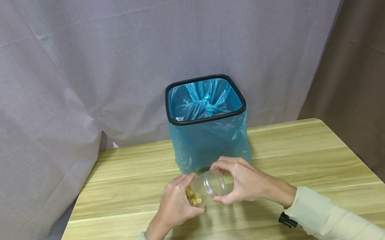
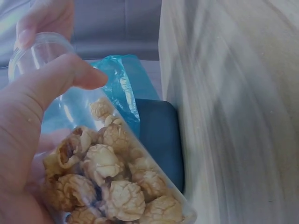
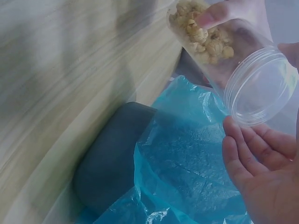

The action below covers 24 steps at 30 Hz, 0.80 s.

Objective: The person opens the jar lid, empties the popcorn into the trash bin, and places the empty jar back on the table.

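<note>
The left hand [image 1: 177, 201] was wrapped about the body of a clear jar [image 1: 201, 188], while the right hand [image 1: 242, 180] had its thumb and fingers bowed round the threaded rim [image 3: 231, 89]. In the head view the jar lay sideways over the counter [image 1: 115, 204], base toward nine o'clock, mouth toward three, with the black-rimmed bin [image 1: 211, 118] at about twelve. It would probably handle as light, thin-walled and slick, apt to give under a hard squeeze; the rim looked the stiffest hold, with the base end best for support. The popcorn-like pieces [image 2: 124, 198], gathered toward the base, were likely crisp and easily crumbled. The left hand covered much of that end from above. Whether a clear lid closed the mouth could not be told, and the blue bag [image 1: 210, 144] veiled the bin's walls.
</note>
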### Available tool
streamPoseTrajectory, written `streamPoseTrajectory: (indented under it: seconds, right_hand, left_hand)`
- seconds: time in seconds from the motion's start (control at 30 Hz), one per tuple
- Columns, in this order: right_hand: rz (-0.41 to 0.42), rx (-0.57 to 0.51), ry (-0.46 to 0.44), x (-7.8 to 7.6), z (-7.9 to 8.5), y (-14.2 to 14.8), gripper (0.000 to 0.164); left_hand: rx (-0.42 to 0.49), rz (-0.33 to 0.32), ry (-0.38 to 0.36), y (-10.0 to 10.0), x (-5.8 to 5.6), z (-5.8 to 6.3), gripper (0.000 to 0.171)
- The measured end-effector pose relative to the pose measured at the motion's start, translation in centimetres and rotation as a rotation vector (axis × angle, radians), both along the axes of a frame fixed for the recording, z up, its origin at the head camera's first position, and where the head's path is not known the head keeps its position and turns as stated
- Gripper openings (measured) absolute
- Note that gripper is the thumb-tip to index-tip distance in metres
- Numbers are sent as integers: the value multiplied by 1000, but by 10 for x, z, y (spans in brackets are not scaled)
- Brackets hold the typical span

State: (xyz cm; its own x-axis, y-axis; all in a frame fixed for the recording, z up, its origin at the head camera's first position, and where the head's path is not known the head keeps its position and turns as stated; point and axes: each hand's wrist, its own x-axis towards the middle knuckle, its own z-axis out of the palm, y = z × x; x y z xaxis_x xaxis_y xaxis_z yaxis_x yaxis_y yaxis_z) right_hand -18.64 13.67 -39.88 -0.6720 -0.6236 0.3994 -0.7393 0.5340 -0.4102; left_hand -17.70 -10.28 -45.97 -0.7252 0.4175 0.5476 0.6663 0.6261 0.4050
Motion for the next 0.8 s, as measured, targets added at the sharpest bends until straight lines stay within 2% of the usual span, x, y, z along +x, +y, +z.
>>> streamPoseTrajectory:
  seconds: [0.33,0.63,0.8]
  right_hand:
    - [112,11,86,-3,-1,0,65]
    - [198,53,274,-7,-3,1,71]
    - [238,84,338,-7,-1,1,72]
  left_hand:
    - [-24,-18,-70,-2,0,4,72]
    - [-28,-71,-178,-6,-1,6,74]
    - [-57,-106,-199,-8,-3,7,77]
